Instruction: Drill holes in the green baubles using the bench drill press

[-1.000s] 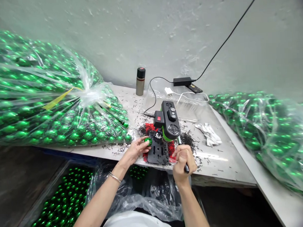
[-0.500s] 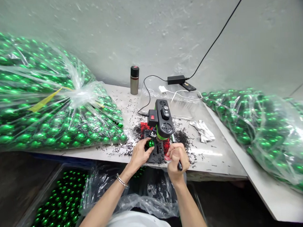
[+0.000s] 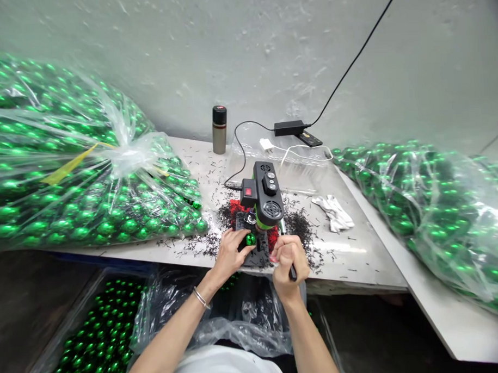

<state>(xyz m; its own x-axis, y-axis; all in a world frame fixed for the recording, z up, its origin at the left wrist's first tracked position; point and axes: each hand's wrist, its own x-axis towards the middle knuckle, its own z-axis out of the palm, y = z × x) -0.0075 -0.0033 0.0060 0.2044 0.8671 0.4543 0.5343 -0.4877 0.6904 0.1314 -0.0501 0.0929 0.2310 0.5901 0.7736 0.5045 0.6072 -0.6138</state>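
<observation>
The person's left hand (image 3: 229, 253) pinches a shiny green ball (image 3: 251, 239) between thumb and fingers, holding it over the slotted black base plate (image 3: 257, 259), just in front of the black-and-green bench press (image 3: 267, 191); I can't tell whether the ball touches the plate. The right hand (image 3: 291, 264) is curled in a fist round the press's lever, its black grip (image 3: 293, 273) poking out below. A silvery bracelet (image 3: 200, 298) circles the left wrist. Red material (image 3: 235, 206) shows beneath the machine, and small black bits (image 3: 298, 223) lie scattered over the white table (image 3: 202, 150) on both sides of it. To the right I see a crumpled white glove (image 3: 335, 213), perhaps more than one; behind stand a flask (image 3: 220, 130) and, near it, a black power adapter (image 3: 288, 128) on its cord. Bulging clear bags of green balls flank the work, a knotted one (image 3: 81, 198) at the left and another (image 3: 429, 213) at the right.
</observation>
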